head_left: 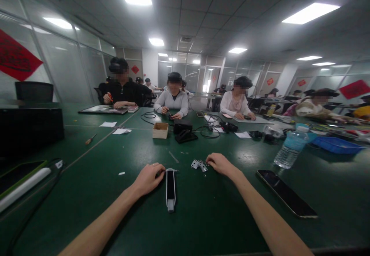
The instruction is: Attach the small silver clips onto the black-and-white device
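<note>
My left hand [148, 178] rests on the green table [202, 217], fingers curled against the far end of a long black-and-white device [170, 188] that lies lengthwise in front of me. My right hand [220, 164] lies knuckles up, its fingertips closed at a small pile of metal parts [199, 165]. Whether it grips one of them is hidden by the hand.
A black phone [286, 193] lies to the right, a water bottle [290, 147] behind it. A small cardboard box [160, 130], a black device with cables [183, 130], a screwdriver [90, 138] and paper slips lie further off. Several people sit working along the far side.
</note>
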{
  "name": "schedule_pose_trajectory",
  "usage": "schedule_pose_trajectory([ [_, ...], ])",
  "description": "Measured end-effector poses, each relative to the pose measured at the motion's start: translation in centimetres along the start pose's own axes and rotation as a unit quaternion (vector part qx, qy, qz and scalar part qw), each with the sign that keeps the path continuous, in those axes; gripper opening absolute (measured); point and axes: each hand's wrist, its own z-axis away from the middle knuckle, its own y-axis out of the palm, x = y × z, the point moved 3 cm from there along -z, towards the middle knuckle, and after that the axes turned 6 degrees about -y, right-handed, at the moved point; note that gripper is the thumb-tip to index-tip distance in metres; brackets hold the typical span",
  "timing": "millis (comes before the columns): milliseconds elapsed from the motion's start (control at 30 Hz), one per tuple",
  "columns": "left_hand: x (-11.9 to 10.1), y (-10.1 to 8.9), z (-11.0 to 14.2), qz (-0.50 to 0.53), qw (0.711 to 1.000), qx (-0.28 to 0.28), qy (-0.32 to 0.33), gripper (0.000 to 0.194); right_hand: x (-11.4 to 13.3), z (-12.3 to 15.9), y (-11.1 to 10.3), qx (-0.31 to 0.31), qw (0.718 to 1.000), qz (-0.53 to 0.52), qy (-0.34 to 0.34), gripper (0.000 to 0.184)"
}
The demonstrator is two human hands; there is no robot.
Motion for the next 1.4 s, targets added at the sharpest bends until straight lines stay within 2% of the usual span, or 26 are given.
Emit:
schedule_pose_trajectory([
  [233, -0.2, -0.3, 0.0, 0.005, 1.000, 0.002, -0.004, 0.022, 0.2, 0.3, -0.4, -0.002, 1.000, 0.009, 0.020, 0.020],
  [433, -0.3, -0.3, 0.1, 0.005, 1.000, 0.011, -0.008, 0.024, 2.7, 0.8, -1.7, -0.057, 0.998, 0.013, -0.035, 0.021],
  [567, -0.3, -0.3, 0.1, 0.007, 1.000, 0.012, -0.011, 0.023, 4.7, 0.9, -1.7, -0.030, 0.998, 0.030, -0.047, 0.029],
  [733, 0.1, 0.0, -0.1, 0.006, 1.000, 0.009, -0.004, 0.022, 5.6, 0.9, -1.5, -0.005, 0.997, 0.068, -0.044, 0.016],
  [800, 0.2, 0.1, -0.1, 0.005, 1.000, 0.005, -0.002, 0.022, 5.6, 0.9, -1.8, -0.026, 0.996, 0.077, -0.031, 0.013],
  [900, 0.2, 0.1, 0.0, 0.007, 1.000, 0.004, -0.002, 0.022, 5.7, 1.0, -2.6, -0.100, 0.991, 0.090, -0.020, 0.014],
  [967, 0.2, 0.0, 0.0, 0.008, 1.000, 0.006, -0.006, 0.022, 6.2, 1.1, -2.9, -0.142, 0.985, 0.097, -0.026, 0.015],
  [1033, 0.1, -0.1, 0.1, 0.008, 1.000, 0.007, -0.010, 0.022, 6.9, 1.0, -2.9, -0.153, 0.982, 0.100, -0.046, 0.015],
  [1133, 0.0, -0.3, 0.1, 0.010, 1.000, 0.004, -0.018, 0.022, 7.7, 0.9, -2.5, -0.117, 0.986, 0.107, -0.060, 0.014],
  [1400, -0.1, -0.5, 0.1, 0.010, 1.000, -0.010, -0.028, 0.019, 5.0, 1.4, -2.5, -0.008, 0.992, 0.111, 0.060, 0.017],
])
